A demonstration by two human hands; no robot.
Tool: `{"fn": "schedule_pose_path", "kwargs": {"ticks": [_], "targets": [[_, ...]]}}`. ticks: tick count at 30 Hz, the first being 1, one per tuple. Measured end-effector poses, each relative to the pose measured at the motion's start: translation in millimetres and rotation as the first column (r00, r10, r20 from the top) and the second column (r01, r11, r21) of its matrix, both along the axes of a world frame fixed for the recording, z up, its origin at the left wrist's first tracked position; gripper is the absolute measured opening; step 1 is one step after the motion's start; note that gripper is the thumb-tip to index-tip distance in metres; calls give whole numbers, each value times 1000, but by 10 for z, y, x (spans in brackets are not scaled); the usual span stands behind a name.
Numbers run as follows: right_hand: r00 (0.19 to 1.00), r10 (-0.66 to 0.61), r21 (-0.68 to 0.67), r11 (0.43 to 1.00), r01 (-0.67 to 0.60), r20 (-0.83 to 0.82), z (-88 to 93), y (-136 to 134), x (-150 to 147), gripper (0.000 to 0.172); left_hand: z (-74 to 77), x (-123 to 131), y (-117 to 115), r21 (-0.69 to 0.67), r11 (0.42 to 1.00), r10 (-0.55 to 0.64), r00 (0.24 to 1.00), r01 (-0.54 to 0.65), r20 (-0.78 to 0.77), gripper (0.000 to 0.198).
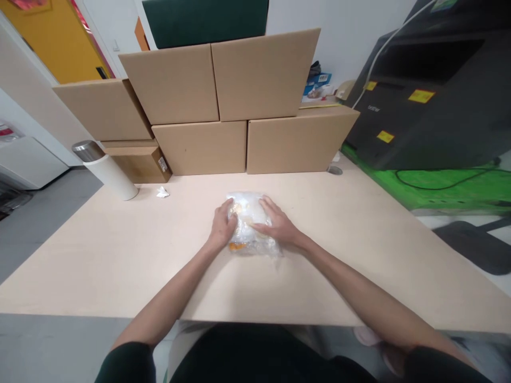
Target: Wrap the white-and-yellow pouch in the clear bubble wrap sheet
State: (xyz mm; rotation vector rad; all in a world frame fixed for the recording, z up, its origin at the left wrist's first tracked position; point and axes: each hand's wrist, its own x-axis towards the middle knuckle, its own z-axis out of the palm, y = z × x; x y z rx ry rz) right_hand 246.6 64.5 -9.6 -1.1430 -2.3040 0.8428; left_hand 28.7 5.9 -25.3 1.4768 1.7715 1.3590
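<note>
A clear plastic packet (245,207) is grasped at its sides by the left hand (223,223) and right hand (280,226), over a pale table (131,255). Behind it, cardboard boxes (199,149) are stacked.

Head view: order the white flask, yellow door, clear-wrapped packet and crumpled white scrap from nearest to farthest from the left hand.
1. Clear-wrapped packet: touching the left hand, on its right side.
2. Crumpled white scrap: on the table, left of the hand and beyond it.
3. White flask: farther left, near the table's edge.
4. Yellow door: in the background, upper left.
</note>
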Motion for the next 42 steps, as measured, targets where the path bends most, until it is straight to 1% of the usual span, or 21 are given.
{"fn": "schedule_pose_path", "kwargs": {"ticks": [1, 3, 4, 6, 8, 10, 13, 16, 18, 23, 25, 27, 29, 32, 35, 39, 42], "targets": [[997, 43, -21, 999, -41, 70, -7, -21, 42, 108, 23, -26, -15, -11, 1000, -15, 999, 14, -46, 55], [984, 95, -33, 995, -91, 150, -24, -36, 117, 118, 96, -95, -50, -77, 994, -93, 969, 77, -227, 58], [979, 114, -29, 993, -110, 170, -32, -33, 147, 120, 142, -136, -67, -132, 984, -155, 931, 117, -330, 63], [971, 151, -19, 988, -150, 187, -50, -13, 193, 121, 235, -218, -91, -273, 941, -316, 816, 202, -484, 81], [963, 184, -15, 983, -184, 196, -65, 13, 219, 122, 313, -288, -97, -401, 877, -457, 714, 264, -531, 108], [958, 196, -18, 980, -197, 210, -75, 33, 228, 124, 362, -342, -84, -481, 824, -547, 637, 298, -544, 128], [952, 184, -30, 983, -182, 246, -80, 42, 227, 128, 381, -401, -41, -519, 789, -602, 587, 329, -542, 137], [942, 192, -46, 981, -186, 275, -85, 31, 227, 129, 357, -433, -1, -542, 758, -643, 562, 364, -520, 142], [939, 201, -47, 980, -195, 280, -96, 17, 230, 127, 331, -436, 13, -558, 748, -652, 556, 360, -515, 143], [952, 184, -4, 982, -189, 246, -114, -8, 234, 122, 294, -428, 22, -526, 776, -619, 582, 349, -527, 140], [948, 192, -22, 981, -192, 254, -101, 1, 247, 124, 299, -443, 25, -544, 759, -639, 573, 358, -513, 141], [934, 230, -72, 973, -219, 272, -89, 20, 275, 127, 304, -466, 26, -569, 730, -669, 567, 379, -481, 142], [923, 273, -102, 962, -254, 270, -97, 38, 307, 128, 297, -483, 25, -567, 718, -682, 573, 404, -455, 141], [933, 263, -74, 965, -253, 247, -150, 40, 328, 127, 268, -478, 21, -530, 745, -655, 594, 405, -467, 140], [944, 228, -52, 974, -222, 238, -188, 15, 298, 127, 256, -443, 15, -527, 759, -639, 591, 381, -492, 138], [947, 212, -72, 977, -200, 242, -139, 5, 268, 126, 288, -409, 2, -569, 754, -637, 577, 328, -511, 139], [935, 269, -113, 962, -249, 231, -97, 41, 302, 128, 294, -417, 1, -566, 769, -617, 573, 296, -539, 138]]}}
